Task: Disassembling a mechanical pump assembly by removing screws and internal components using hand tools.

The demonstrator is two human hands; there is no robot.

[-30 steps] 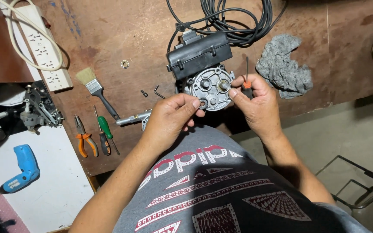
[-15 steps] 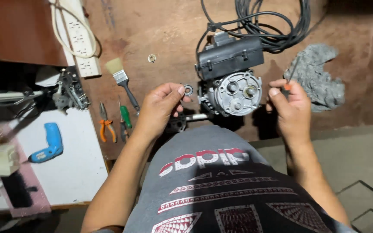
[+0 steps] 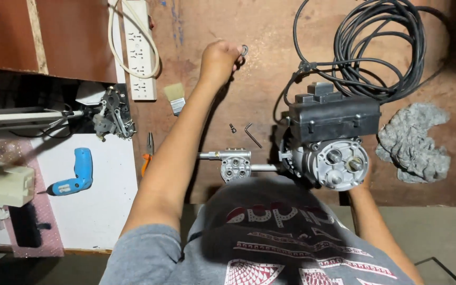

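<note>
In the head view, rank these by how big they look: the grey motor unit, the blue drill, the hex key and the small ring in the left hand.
1. Grey motor unit
2. Blue drill
3. Hex key
4. Small ring, pinched by the left hand

Person wears a grey short-sleeved T-shirt (image 3: 270, 248); left sleeve (image 3: 143, 253) ends above the elbow, plain grey, no print; chest carries a large printed logo in red and white lettering, seen upside down from the head camera; below it, bands of red-and-white patterned graphics with small geometric shapes; both forearms bare, no watch, no gloves, no rings that can be made out; right arm (image 3: 381, 232) mostly hidden, only the forearm shows beside the shirt.
</note>
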